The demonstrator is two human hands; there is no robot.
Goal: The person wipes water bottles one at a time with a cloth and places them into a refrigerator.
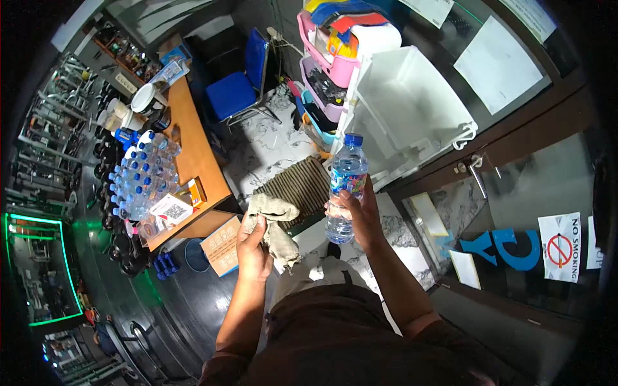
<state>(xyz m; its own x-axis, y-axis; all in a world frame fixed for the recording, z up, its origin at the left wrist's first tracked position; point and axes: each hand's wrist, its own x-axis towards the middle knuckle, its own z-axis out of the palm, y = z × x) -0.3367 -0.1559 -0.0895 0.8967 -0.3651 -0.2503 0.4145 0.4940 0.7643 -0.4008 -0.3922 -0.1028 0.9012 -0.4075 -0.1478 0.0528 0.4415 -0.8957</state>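
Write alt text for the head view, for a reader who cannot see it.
A person's right hand holds a clear plastic bottle with a blue cap, and the left hand holds a crumpled pale cloth. To the left, more blue-capped bottles are grouped on a brown desk near a blue chair.

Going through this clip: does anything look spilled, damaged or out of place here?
Nothing obviously spilled or broken. The water bottle in the right hand is upright and capped. Only the cloth in the left hand looks slightly off: crumpled, with darker patches that may be dirt or shadow.
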